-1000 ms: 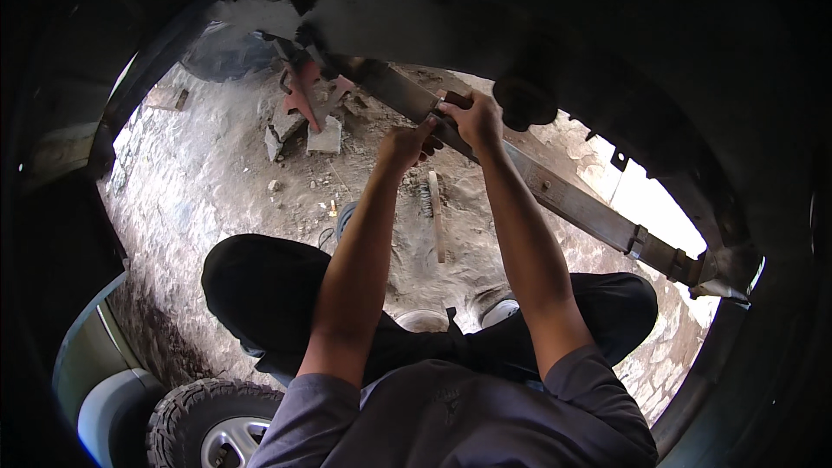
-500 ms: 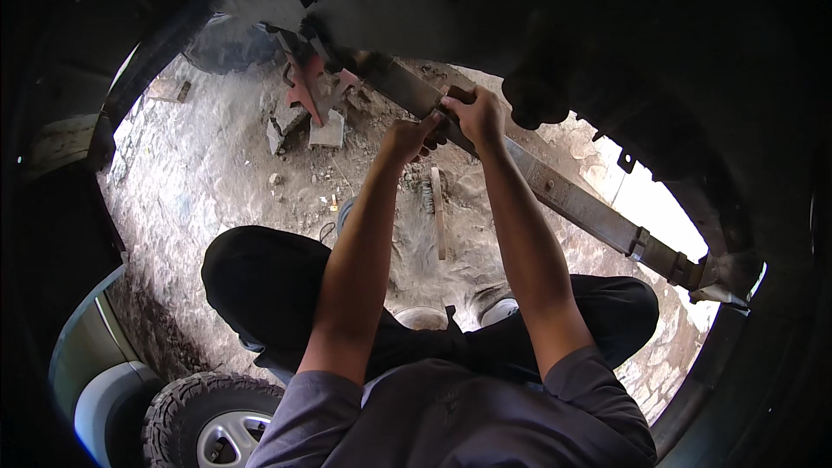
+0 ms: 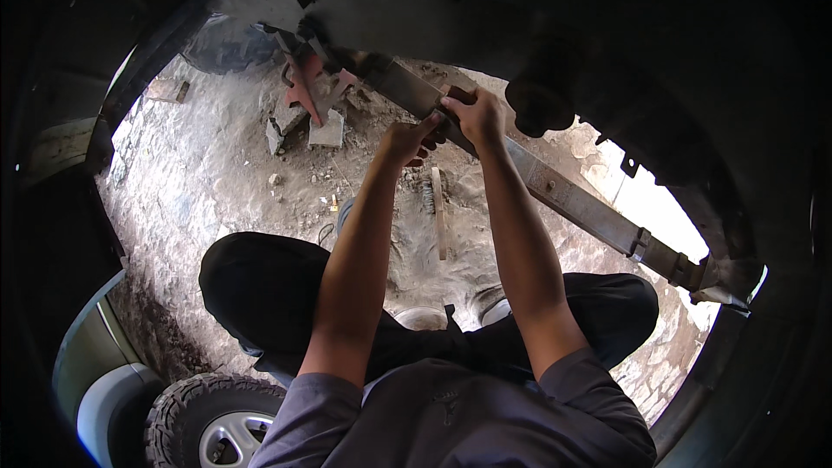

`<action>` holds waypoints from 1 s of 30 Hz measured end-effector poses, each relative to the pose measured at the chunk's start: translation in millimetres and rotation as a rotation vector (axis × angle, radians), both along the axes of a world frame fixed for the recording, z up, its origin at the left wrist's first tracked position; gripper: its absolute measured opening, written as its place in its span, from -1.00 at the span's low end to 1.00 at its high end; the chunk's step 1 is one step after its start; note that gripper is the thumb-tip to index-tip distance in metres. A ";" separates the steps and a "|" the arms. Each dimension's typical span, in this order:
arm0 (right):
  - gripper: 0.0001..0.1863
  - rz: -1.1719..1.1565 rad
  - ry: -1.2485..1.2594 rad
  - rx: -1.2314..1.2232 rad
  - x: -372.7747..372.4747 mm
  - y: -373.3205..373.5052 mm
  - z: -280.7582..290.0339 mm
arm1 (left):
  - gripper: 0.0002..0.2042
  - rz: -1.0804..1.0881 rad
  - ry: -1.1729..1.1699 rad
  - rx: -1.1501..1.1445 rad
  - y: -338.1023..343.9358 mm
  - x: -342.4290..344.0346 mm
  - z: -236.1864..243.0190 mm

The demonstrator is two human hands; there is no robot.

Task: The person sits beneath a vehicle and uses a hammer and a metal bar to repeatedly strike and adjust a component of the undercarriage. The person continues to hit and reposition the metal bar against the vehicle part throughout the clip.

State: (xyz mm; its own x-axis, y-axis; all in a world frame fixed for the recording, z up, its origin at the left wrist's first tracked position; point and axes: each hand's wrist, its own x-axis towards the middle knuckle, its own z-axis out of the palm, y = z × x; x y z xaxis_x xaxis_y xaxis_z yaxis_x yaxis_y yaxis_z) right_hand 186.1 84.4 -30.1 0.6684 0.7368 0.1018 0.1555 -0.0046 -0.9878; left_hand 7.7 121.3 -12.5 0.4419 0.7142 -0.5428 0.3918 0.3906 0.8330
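A long flat metal leaf spring (image 3: 581,202) runs diagonally under the dark vehicle body, from the upper left to the lower right. Both my hands meet at its middle. My left hand (image 3: 409,142) is closed at the near edge, its thumb pressed on the metal and its fingers curled beneath. Beside it on the right, my right hand (image 3: 481,120) pinches a small reddish-brown piece (image 3: 458,94) against the spring's far edge. What lies under my fingers is partly hidden, and I cannot tell whether the left one holds anything besides the spring.
A red metal stand (image 3: 303,91) rises near grey blocks (image 3: 327,130) at the upper left. Between my legs a wooden stick (image 3: 438,212) lies on the dirt floor (image 3: 225,173). A wheel (image 3: 217,420) is at the lower left. Dark vehicle parts (image 3: 544,91) hang close above.
My hands keep nearly the same grip and place on the leaf spring. The view has shifted slightly.
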 end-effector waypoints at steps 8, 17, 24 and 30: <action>-0.49 -0.027 -0.239 -0.245 -1.6 -10.4 19.2 | -0.45 0.023 0.020 -0.038 -2.7 1.2 -0.8; -0.47 -0.040 -0.443 -0.246 -11.0 -5.2 28.0 | -0.38 0.026 0.024 -0.016 -0.8 0.3 -5.1; -0.50 0.004 -0.452 -0.314 2.1 -15.7 27.1 | -0.38 0.030 -0.007 -0.016 -3.5 1.8 -0.5; -0.45 -0.026 -0.419 -0.442 -3.5 -0.9 32.9 | -0.39 0.052 0.019 0.008 -4.5 3.3 -1.1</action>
